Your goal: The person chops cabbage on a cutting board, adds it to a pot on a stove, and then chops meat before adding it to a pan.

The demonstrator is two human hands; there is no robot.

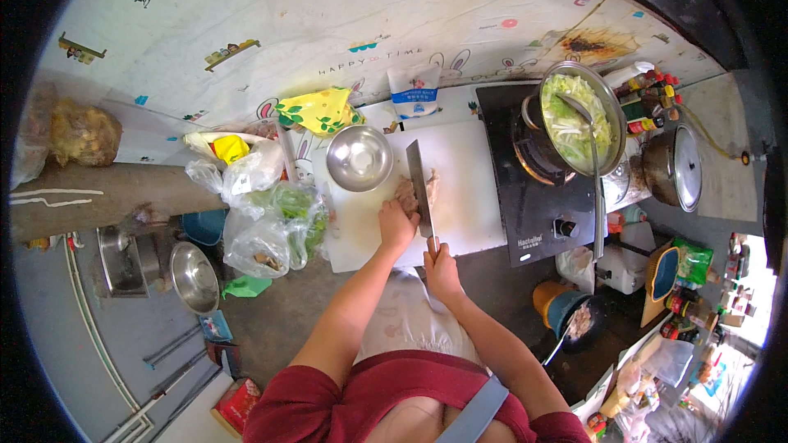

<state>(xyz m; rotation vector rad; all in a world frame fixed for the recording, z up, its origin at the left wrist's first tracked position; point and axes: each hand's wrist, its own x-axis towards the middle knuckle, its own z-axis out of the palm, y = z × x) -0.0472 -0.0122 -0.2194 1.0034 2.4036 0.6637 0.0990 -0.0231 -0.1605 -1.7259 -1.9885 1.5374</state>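
My right hand grips the wooden handle of a cleaver, its long blade pointing away from me. The blade stands on a piece of cooked-looking meat. My left hand holds that piece down, its fingers curled close to the blade's left side. Part of the meat is hidden under the fingers. Paler meat lies just right of the blade. All of it rests on a white cutting board. Toward the board's back left corner sits a shiny metal bowl with nothing visible inside.
Right of the board, a pot of chopped cabbage with a ladle stands on a black gas stove. Plastic bags of greens lie to the left. A salt bag and a yellow packet stand at the wall.
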